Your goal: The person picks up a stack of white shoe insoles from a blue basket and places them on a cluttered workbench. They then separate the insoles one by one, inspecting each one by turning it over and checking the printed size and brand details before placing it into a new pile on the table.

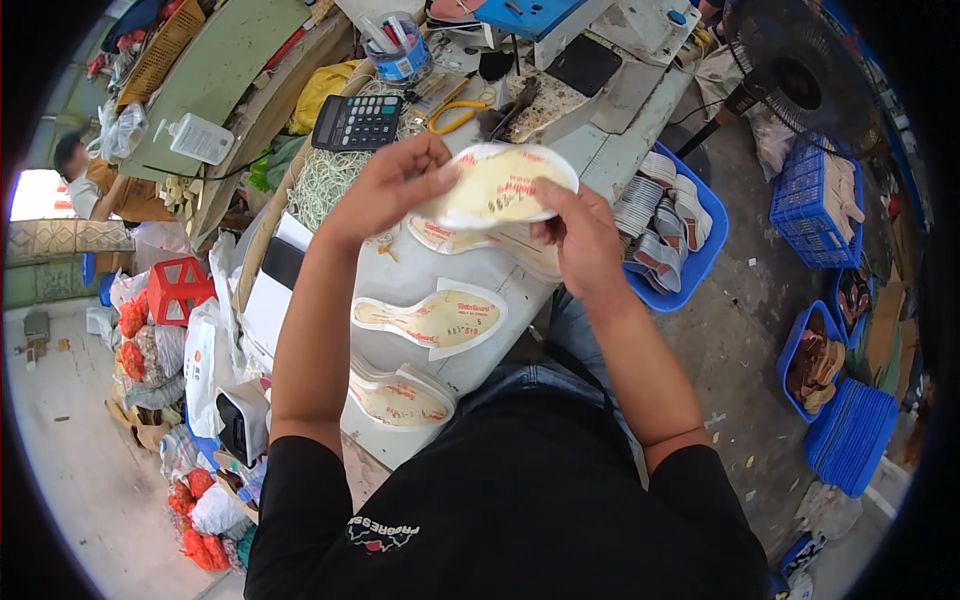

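From where I stand, the left hand (405,185) pinches the left end of a cream, sole-shaped sheet piece with red print and black markings (500,187), thumb above, fingers folded in close. The right hand (582,228) is closed just as far on the other end, its thumb pressed to the face. The 1 piece hangs between them, above the tabletop (515,302) and slightly blurred.

Right below, partly covered by it, at least 2 similar cream pieces show: a white-rimmed sole shape (450,238) and a plainer cream end (537,258). Nearer the body lies a cream sole shape with a squared white flap (430,317); by the tabletop's near left corner sits a layered pile of cream sole shapes (402,398).

I'd judge the work is partway: 1 piece in hand, the rest sorted loosely into separate spots. Which are finished and which wait, I can't tell.

Along the tabletop's left edge lie a tangle of pale string (325,185) and a black calculator (357,123), with yellow-handled scissors (452,113) just beyond. Off its right edge, a blue plastic basin (690,292) holds strapped footwear parts (660,255).
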A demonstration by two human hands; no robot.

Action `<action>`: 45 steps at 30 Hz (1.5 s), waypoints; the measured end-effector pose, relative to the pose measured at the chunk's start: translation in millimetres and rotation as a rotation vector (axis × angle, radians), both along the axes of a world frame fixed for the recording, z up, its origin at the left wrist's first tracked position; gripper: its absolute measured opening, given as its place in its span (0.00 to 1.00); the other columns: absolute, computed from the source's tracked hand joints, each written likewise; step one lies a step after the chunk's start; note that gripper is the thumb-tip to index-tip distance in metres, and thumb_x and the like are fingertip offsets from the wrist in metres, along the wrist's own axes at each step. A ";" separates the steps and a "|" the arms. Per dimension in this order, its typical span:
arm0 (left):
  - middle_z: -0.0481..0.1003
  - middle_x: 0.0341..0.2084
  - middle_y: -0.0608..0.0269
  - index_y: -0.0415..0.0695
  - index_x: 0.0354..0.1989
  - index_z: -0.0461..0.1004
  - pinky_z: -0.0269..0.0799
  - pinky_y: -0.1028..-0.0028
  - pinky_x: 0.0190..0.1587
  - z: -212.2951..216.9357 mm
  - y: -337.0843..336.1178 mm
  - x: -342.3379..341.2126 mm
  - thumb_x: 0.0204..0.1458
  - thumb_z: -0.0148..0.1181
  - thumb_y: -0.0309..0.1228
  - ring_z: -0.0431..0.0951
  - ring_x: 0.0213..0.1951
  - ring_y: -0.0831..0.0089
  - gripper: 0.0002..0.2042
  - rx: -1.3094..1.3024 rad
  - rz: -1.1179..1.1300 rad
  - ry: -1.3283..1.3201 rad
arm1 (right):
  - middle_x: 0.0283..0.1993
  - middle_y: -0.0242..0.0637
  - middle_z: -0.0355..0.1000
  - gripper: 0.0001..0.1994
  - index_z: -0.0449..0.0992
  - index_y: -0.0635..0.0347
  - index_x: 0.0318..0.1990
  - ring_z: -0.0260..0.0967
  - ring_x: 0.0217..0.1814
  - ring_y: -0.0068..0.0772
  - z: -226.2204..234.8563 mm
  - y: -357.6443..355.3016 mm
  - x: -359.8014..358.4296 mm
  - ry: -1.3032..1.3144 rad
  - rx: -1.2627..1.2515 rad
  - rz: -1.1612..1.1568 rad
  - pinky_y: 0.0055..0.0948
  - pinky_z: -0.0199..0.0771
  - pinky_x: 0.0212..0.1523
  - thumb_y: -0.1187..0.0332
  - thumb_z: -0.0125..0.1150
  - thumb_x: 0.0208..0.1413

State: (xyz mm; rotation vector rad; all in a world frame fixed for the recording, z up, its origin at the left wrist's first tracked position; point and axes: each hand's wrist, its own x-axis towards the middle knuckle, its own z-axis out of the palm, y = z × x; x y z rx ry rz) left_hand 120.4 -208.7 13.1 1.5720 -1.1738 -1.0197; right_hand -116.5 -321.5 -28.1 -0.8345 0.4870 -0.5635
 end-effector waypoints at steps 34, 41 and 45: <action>0.85 0.40 0.62 0.38 0.52 0.79 0.78 0.76 0.39 -16.8 52.2 -85.2 0.64 0.63 0.30 0.83 0.37 0.78 0.12 -0.003 0.407 0.601 | 0.21 0.21 0.64 0.21 0.66 0.57 0.23 0.55 0.25 0.13 2.7 5.0 51.9 0.053 -0.226 -0.232 0.24 0.58 0.23 0.62 0.76 0.54; 0.84 0.37 0.58 0.37 0.47 0.80 0.79 0.78 0.30 -14.4 15.3 -120.3 0.63 0.65 0.31 0.84 0.32 0.76 0.11 -0.174 0.575 0.627 | 0.25 0.22 0.68 0.20 0.73 0.61 0.27 0.59 0.28 0.11 0.4 7.5 -10.0 0.196 -0.356 0.216 0.22 0.62 0.28 0.57 0.63 0.68; 0.84 0.31 0.57 0.36 0.43 0.81 0.77 0.79 0.24 -8.9 -0.4 -123.0 0.63 0.66 0.33 0.82 0.25 0.77 0.11 -0.256 0.704 0.589 | 0.29 0.25 0.74 0.20 0.82 0.64 0.38 0.65 0.30 0.11 3.4 9.0 -14.1 0.197 -0.209 0.288 0.22 0.68 0.30 0.54 0.56 0.73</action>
